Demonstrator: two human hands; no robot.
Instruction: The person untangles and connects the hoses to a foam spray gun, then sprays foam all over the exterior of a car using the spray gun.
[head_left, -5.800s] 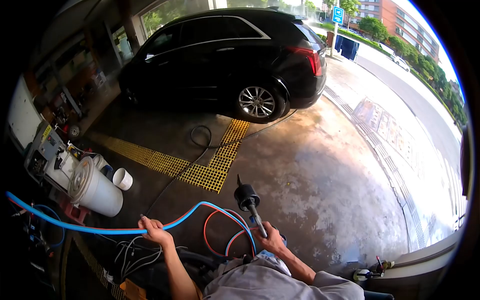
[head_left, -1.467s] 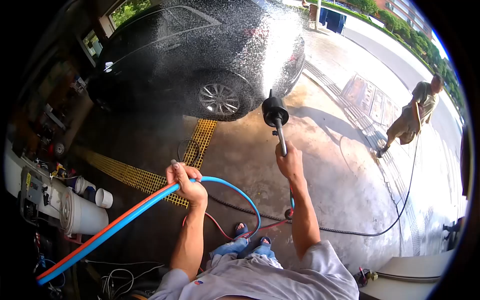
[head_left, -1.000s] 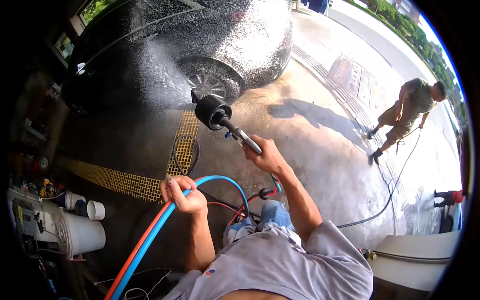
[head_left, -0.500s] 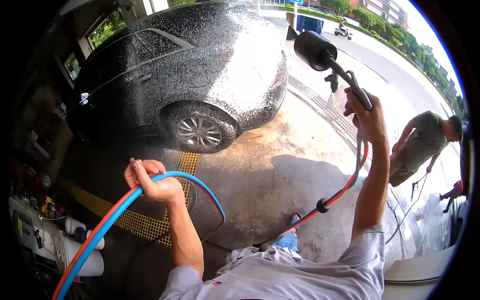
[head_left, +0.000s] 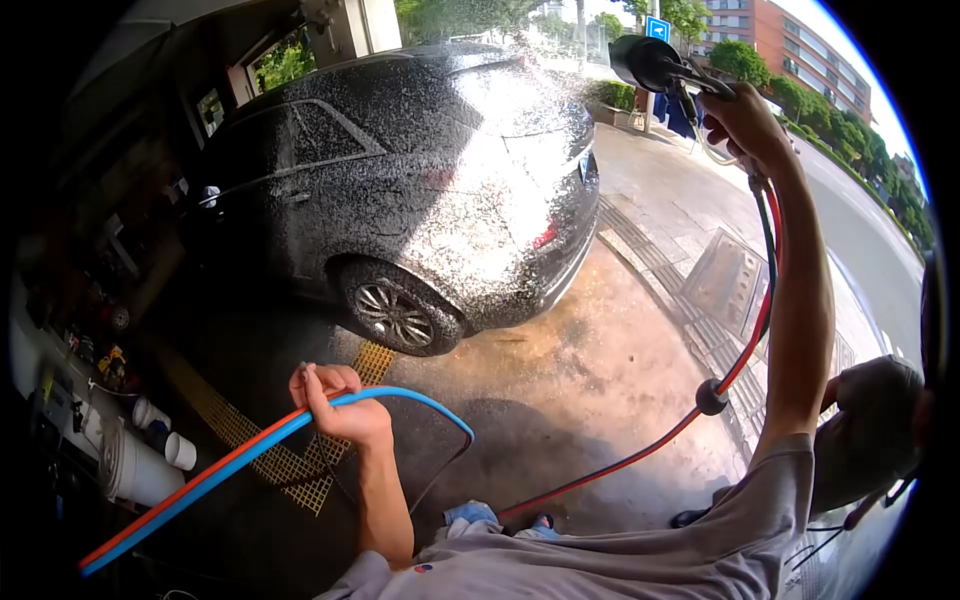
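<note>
My left hand (head_left: 340, 402) is closed around a red and blue twin hose (head_left: 235, 452), which loops over it toward the floor. High at the right, my right hand (head_left: 745, 125) grips a spray gun (head_left: 650, 65) with a black cylindrical head, raised and pointed left. A red and dark hose (head_left: 665, 435) with a black ball on it hangs down from the gun. Speckled white foam covers the rear and side of a black car (head_left: 420, 190), past both hands. Foam also lies over its rear window.
A person in dark clothes (head_left: 868, 435) bends close by my right arm. Yellow floor grating (head_left: 300, 480) runs at the left, near a large pale bucket (head_left: 140, 465) and a small white one (head_left: 180, 451). A blue sign (head_left: 657, 28) stands beyond the car.
My right hand has risen further with the spray gun. My left hand still holds the hose, now lower in view. The other person has come nearer, and the view shows more beyond the car.
</note>
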